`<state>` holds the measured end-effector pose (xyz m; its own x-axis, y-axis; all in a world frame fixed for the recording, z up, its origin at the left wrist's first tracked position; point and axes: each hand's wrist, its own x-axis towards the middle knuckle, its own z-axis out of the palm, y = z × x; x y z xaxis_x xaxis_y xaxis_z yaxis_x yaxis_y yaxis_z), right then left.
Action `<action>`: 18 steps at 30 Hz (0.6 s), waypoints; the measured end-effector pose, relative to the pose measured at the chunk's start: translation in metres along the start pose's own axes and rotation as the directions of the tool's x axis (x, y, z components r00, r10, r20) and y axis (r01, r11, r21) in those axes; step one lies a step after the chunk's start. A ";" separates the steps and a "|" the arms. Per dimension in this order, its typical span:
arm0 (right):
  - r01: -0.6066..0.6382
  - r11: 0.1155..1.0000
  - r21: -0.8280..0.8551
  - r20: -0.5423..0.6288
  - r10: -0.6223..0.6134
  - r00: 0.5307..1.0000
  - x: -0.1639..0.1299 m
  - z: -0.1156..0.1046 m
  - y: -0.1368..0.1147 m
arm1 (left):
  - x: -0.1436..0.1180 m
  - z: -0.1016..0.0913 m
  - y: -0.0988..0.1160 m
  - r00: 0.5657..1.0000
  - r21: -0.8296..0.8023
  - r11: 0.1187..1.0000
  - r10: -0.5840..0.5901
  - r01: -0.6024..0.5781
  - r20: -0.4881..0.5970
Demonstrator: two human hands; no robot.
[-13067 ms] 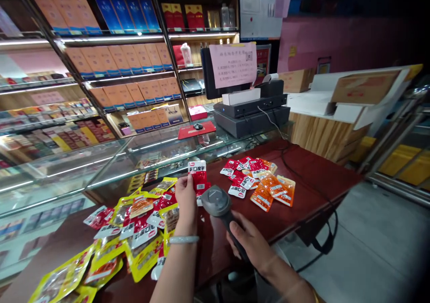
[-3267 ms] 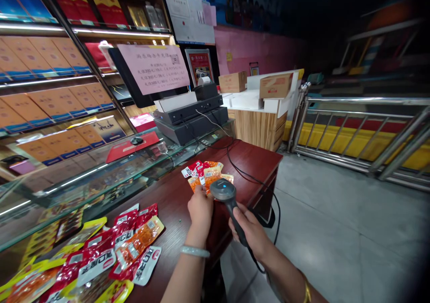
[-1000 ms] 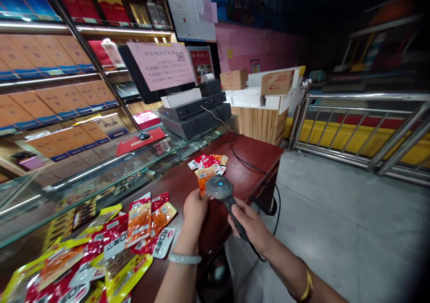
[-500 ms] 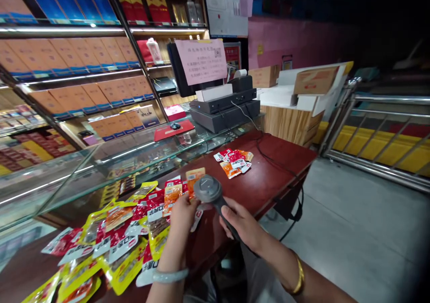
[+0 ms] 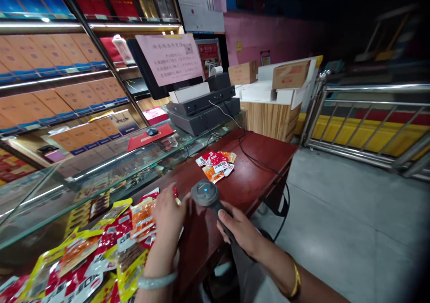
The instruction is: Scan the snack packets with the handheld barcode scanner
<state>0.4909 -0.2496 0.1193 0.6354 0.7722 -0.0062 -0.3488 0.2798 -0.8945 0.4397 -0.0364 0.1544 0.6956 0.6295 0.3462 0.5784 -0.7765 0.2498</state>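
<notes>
My right hand (image 5: 238, 229) is wrapped around the grip of a dark grey handheld barcode scanner (image 5: 204, 193), a small blue light showing on its head. Just left of the scanner head is my left hand (image 5: 169, 215), slightly blurred, seemingly closed on a snack packet (image 5: 175, 193). Only a red tip and a pale edge of that packet show past my fingers. Below and left of this hand spreads a heap of snack packets (image 5: 97, 249) in yellow, red, white and orange. Farther back on the table lies a smaller pile of packets (image 5: 218, 165).
A reddish-brown table (image 5: 265, 153) adjoins a glass display counter (image 5: 101, 171). On the counter stand a monitor covered by a pink sheet (image 5: 171, 61) and a black cash drawer (image 5: 201, 115). A cable (image 5: 250, 157) crosses the table. Metal railing (image 5: 359, 124) stands at right.
The view has shifted right, so things appear farther left. My left hand has turned palm-down and moved slightly from the scanner head. The scanner's blue light now shows.
</notes>
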 end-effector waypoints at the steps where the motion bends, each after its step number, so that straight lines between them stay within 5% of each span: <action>1: -0.004 1.000 0.015 -0.026 0.004 1.000 0.000 -0.005 -0.001 | 0.005 0.012 0.015 0.992 -0.011 0.994 0.111 -0.110 0.061; 4: 0.000 0.999 0.044 -0.105 0.005 0.994 0.000 -0.020 -0.003 | 0.019 0.044 0.058 0.937 -0.053 0.967 0.254 -0.249 0.239; 9: 0.012 0.998 0.068 -0.160 -0.001 0.987 -0.002 -0.038 -0.004 | 0.034 0.070 0.101 0.879 -0.010 0.973 0.214 -0.232 0.425; 13: 0.018 0.998 0.059 -0.159 -0.008 0.987 -0.004 -0.043 -0.006 | 0.033 0.065 0.094 0.818 0.032 0.955 0.235 -0.295 0.525; 18: -0.010 0.997 0.078 -0.140 0.021 0.990 -0.003 -0.043 -0.005 | 0.010 0.046 0.061 0.803 0.051 0.927 0.294 -0.373 0.519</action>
<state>0.5201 -0.2777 0.1048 0.7183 0.6902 -0.0877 -0.4081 0.3158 -0.8566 0.5010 -0.0763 0.1319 0.9497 0.2905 -0.1174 0.2984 -0.9528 0.0562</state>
